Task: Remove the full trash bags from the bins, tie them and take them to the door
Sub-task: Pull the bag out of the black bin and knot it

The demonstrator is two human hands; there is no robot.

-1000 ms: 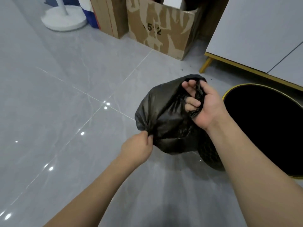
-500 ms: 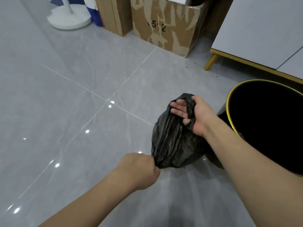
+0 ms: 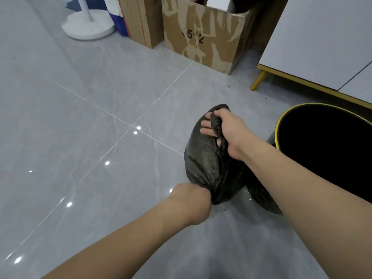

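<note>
Head view. Grey tiled floor (image 3: 100, 117). Black bin (image 3: 330, 150), yellow rim, right. Cardboard box (image 3: 203, 33), far side. Black trash bag (image 3: 205, 164) on the floor just left of the bin. Right hand (image 3: 223, 127) grips its far gathered edge; left hand (image 3: 191, 200) pinches its near edge.

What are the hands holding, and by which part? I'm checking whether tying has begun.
Both hold the black trash bag: right hand grips one gathered top edge, left hand the other.
</note>
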